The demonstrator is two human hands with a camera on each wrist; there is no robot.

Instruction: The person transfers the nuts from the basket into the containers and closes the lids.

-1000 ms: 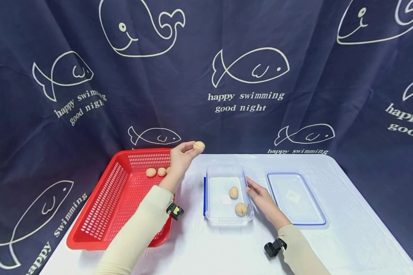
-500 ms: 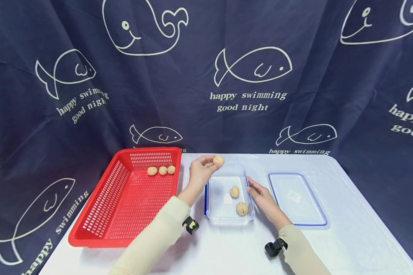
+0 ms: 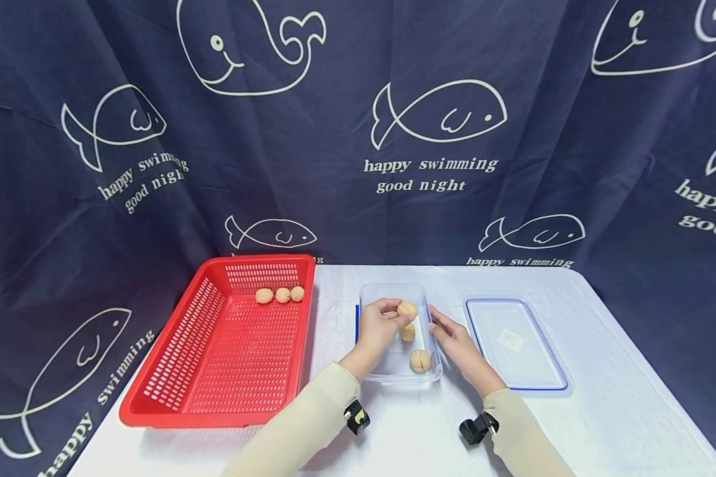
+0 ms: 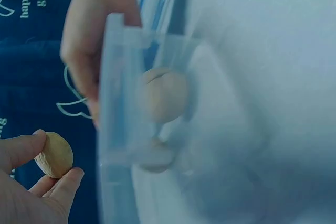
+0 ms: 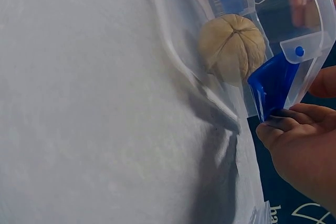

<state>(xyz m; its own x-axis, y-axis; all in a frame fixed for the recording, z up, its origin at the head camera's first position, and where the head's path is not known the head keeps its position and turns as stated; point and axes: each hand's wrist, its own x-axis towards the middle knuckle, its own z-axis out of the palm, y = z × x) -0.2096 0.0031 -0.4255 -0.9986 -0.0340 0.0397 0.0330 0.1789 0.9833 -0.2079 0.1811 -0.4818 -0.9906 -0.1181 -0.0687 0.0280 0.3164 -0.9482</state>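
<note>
My left hand point(image 3: 377, 331) pinches a walnut point(image 3: 407, 309) between thumb and fingertips, over the clear plastic container point(image 3: 388, 379). In the left wrist view the pinched walnut point(image 4: 55, 155) shows beside the container's upright wall point(image 4: 113, 129). Two more walnuts lie inside the container: one point(image 3: 408, 333) partly behind the left hand's walnut, the other point(image 3: 420, 360) near the front right corner. My right hand point(image 3: 461, 350) rests along the container's right side. In the right wrist view its fingertips point(image 5: 270, 129) are at the blue side latch point(image 5: 275, 85).
A red perforated basket point(image 3: 215, 421) stands on the left, with several walnuts point(image 3: 264, 296) along its far end. The clear lid point(image 3: 516, 344) with a blue seal lies right of the container on the white-covered table point(image 3: 596, 411). A dark blue fish-print curtain point(image 3: 334, 132) hangs behind.
My left hand has carried its walnut from beside the red basket rightward and down over the container. The right hand has stayed at the container's side.
</note>
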